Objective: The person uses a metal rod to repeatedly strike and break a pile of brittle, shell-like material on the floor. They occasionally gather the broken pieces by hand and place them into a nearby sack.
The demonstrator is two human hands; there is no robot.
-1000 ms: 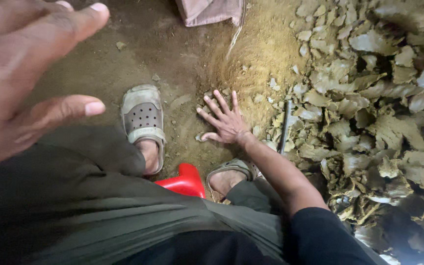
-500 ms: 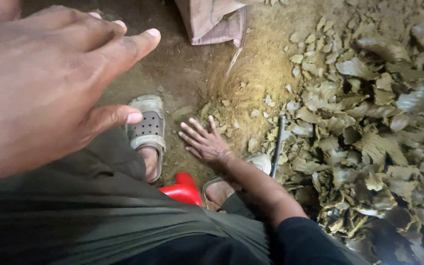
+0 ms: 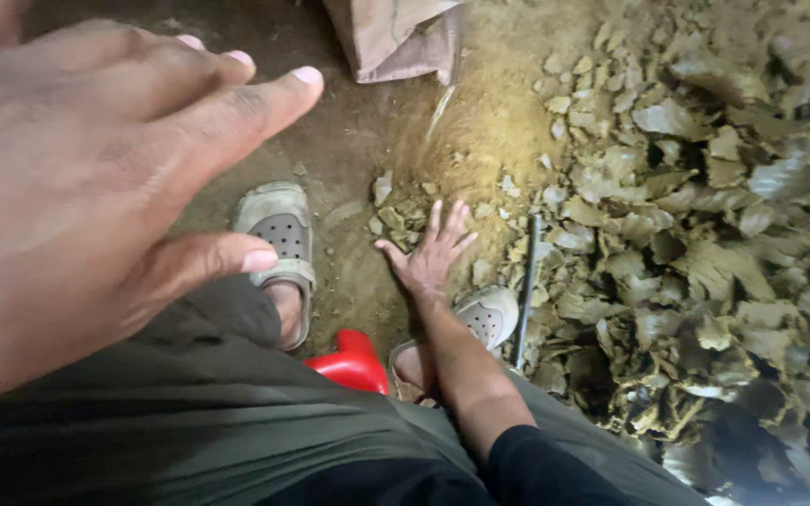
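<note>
My left hand [image 3: 77, 187] looms near the lens, grip spread, holding nothing; beyond it the leaf pile [image 3: 705, 234] fills the right; my right hand [image 3: 428, 258] lies flat, fingers splayed, grasping nothing, on loose scraps [image 3: 396, 211]; I'd sweep low, fingers together.

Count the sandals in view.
2. One grey perforated sandal sits left of centre, below the raised left hand. The other sandal lies just right of the right hand, partly hidden behind the forearm. None else visible.
</note>
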